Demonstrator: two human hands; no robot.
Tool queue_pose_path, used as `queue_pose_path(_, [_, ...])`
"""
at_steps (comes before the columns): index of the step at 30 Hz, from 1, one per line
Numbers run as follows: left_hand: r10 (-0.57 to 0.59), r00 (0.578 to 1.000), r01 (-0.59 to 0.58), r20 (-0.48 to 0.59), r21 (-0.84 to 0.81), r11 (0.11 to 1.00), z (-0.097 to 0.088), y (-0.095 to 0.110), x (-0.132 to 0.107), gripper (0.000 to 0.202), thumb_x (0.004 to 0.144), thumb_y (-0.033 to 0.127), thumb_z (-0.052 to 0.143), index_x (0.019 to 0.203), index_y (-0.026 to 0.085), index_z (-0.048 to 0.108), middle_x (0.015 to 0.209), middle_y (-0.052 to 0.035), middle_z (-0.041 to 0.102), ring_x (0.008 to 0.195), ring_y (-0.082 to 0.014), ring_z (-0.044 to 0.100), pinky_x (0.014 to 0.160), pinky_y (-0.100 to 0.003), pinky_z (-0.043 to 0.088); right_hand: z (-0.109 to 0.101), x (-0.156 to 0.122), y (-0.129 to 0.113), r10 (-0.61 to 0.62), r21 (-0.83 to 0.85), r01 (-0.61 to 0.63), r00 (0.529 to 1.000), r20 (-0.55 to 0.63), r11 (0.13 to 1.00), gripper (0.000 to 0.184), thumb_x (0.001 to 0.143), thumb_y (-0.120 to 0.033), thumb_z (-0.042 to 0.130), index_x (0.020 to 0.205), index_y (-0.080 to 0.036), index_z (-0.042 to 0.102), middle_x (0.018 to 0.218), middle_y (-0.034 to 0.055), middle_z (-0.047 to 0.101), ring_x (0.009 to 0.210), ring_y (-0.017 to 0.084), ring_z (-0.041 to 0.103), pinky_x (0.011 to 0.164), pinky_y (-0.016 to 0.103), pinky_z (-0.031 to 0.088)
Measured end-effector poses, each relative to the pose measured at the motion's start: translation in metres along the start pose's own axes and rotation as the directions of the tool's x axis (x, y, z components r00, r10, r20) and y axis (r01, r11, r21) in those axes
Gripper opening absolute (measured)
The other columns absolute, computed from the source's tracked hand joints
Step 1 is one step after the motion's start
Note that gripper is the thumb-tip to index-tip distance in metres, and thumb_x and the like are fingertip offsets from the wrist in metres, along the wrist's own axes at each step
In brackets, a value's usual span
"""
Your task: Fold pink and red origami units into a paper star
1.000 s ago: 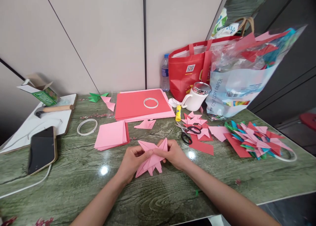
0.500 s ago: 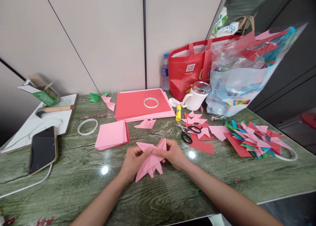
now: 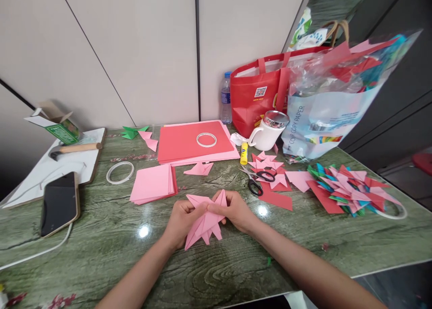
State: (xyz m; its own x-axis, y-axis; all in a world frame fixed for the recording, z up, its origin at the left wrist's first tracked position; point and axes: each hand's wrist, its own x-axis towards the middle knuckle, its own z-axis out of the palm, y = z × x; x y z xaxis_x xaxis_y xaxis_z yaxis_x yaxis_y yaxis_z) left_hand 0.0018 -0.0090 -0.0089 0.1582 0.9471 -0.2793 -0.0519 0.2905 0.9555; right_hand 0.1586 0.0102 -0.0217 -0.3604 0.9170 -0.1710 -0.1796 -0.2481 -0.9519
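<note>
A folded pink paper piece (image 3: 206,222) with several pointed flaps is held just above the table, near its front. My left hand (image 3: 184,220) pinches its left side, thumb on top. From the right, my right hand (image 3: 234,210) grips its upper right point between thumb and fingers; the two thumbs almost meet at the middle. Fingers underneath the paper are partly hidden. Beyond my hands lie a stack of pink paper squares (image 3: 151,183) and a small folded pink piece (image 3: 199,168).
Scissors (image 3: 255,187) rest beside pink paper stars (image 3: 266,165) and a yellow glue stick (image 3: 244,154). Farther right is a pile of colourful folded paper (image 3: 351,190). A white mug (image 3: 266,136) stands before a red bag (image 3: 249,97). Leftward are a tape roll (image 3: 120,172), a phone (image 3: 60,203) and a hammer (image 3: 76,149).
Almost nothing differs. My right hand and the upper right point of the pink paper have shifted very slightly left; both hands keep their hold.
</note>
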Motion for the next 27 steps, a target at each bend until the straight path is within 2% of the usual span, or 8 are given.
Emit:
queue_pose_path(4, [-0.089,0.995,0.094,0.044,-0.129,0.987,0.002,0.006,0.0,0.038,0.063,0.047,0.073,0.064,0.009,0.07,0.057,-0.0042,0.066,0.048,-0.0096,0.051,0.045,-0.018,0.036,0.001,0.001,-0.002,0.01,-0.005,-0.01,0.999,-0.045,1.0,0.033,0.058,-0.039,0.077,0.061,-0.015,0.054,0.046,-0.0076,0.049,0.035,0.004,0.037,0.032,0.017,0.028])
queue_pose_path(7, [-0.143,0.984,0.163,0.111,-0.203,0.965,0.0,0.01,0.0,0.042,0.066,0.051,0.069,0.064,0.008,0.07,0.056,-0.0055,0.066,0.05,-0.0107,0.053,0.049,-0.02,0.039,0.001,0.002,-0.002,0.017,-0.003,-0.017,0.997,-0.073,1.0,0.034,0.056,-0.039,0.078,0.06,-0.015,0.054,0.046,-0.0072,0.05,0.035,0.004,0.037,0.032,0.017,0.028])
queue_pose_path(11, [-0.111,0.965,0.174,0.239,-0.258,0.95,-0.005,0.017,-0.001,0.037,0.074,0.046,0.065,0.082,0.011,0.071,0.072,-0.0076,0.071,0.064,-0.0148,0.061,0.063,-0.024,0.045,-0.001,0.004,-0.002,0.005,0.004,-0.004,0.992,-0.123,1.0,0.034,0.055,-0.038,0.078,0.061,-0.015,0.055,0.046,-0.0065,0.051,0.036,0.004,0.038,0.032,0.017,0.029])
queue_pose_path(14, [-0.072,0.945,0.146,0.318,-0.213,0.966,-0.008,0.022,-0.002,0.036,0.072,0.034,0.071,0.1,0.013,0.067,0.087,-0.0079,0.072,0.079,-0.0175,0.064,0.072,-0.026,0.046,-0.003,0.005,-0.004,-0.02,0.02,0.024,0.987,-0.157,1.0,0.035,0.053,-0.039,0.079,0.062,-0.015,0.055,0.047,-0.0066,0.052,0.035,0.005,0.039,0.032,0.017,0.03])
queue_pose_path(16, [-0.075,0.933,0.143,0.353,-0.17,0.975,-0.009,0.024,-0.003,0.039,0.072,0.033,0.071,0.105,0.013,0.065,0.091,-0.0091,0.071,0.082,-0.0194,0.064,0.072,-0.027,0.047,-0.003,0.005,-0.005,-0.032,0.02,0.036,0.987,-0.159,0.999,0.036,0.053,-0.04,0.079,0.063,-0.015,0.055,0.047,-0.0065,0.052,0.035,0.005,0.039,0.032,0.017,0.031])
queue_pose_path(20, [-0.078,0.917,0.134,0.391,-0.117,0.984,-0.008,0.021,-0.003,0.046,0.071,0.043,0.069,0.102,0.009,0.065,0.087,-0.0121,0.071,0.075,-0.0214,0.066,0.064,-0.028,0.049,-0.005,0.003,-0.004,-0.069,-0.063,0.062,0.989,-0.129,0.996,0.033,0.057,-0.04,0.078,0.064,-0.016,0.056,0.048,-0.0058,0.052,0.036,0.006,0.041,0.033,0.019,0.033])
queue_pose_path(24, [-0.02,0.927,0.069,0.373,-0.119,0.991,-0.005,0.018,-0.003,0.052,0.07,0.051,0.067,0.103,0.01,0.064,0.077,-0.0098,0.072,0.063,-0.02,0.066,0.059,-0.029,0.05,-0.004,-0.001,-0.008,-0.13,-0.144,0.115,0.987,-0.096,0.983,0.03,0.062,-0.038,0.075,0.066,-0.016,0.056,0.05,-0.0061,0.051,0.037,0.006,0.042,0.034,0.018,0.034])
queue_pose_path(27, [-0.021,0.937,0.05,0.347,-0.075,0.996,-0.002,0.018,-0.005,0.048,0.072,0.052,0.064,0.097,0.011,0.066,0.069,-0.008,0.071,0.054,-0.0181,0.064,0.053,-0.028,0.05,-0.001,-0.003,-0.012,-0.144,-0.167,0.129,0.986,-0.086,0.978,0.03,0.062,-0.039,0.075,0.066,-0.016,0.055,0.051,-0.0063,0.05,0.037,0.006,0.043,0.034,0.018,0.034])
